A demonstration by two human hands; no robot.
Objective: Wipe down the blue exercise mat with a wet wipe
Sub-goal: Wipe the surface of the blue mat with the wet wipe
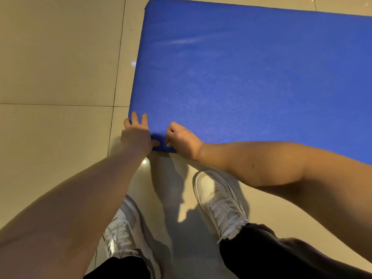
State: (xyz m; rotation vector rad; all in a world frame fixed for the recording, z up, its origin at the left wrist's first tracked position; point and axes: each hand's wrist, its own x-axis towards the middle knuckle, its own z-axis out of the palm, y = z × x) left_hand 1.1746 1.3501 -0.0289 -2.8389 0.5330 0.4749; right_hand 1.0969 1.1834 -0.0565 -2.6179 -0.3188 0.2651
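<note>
Beige tiled floor (56, 63), grout lines crossing left of the mat; open tile along the mat's left and near sides. Blue exercise mat (251, 77) lies flat on the floor and fills the upper right. Its left edge and rounded far-left corner are visible; the right side runs out of view. White sneakers (219, 200) stand on tile just short of the near edge.

Both forearms reach to the near-left corner.
- Left hand (136, 133) straddles the left edge, fingers straight and spread, thumb on the mat.
- Right hand (181, 139) rests knuckles-up on the mat, fingers curled under. White sliver (168, 145) shows beneath them; cannot tell what, if anything, is held.
</note>
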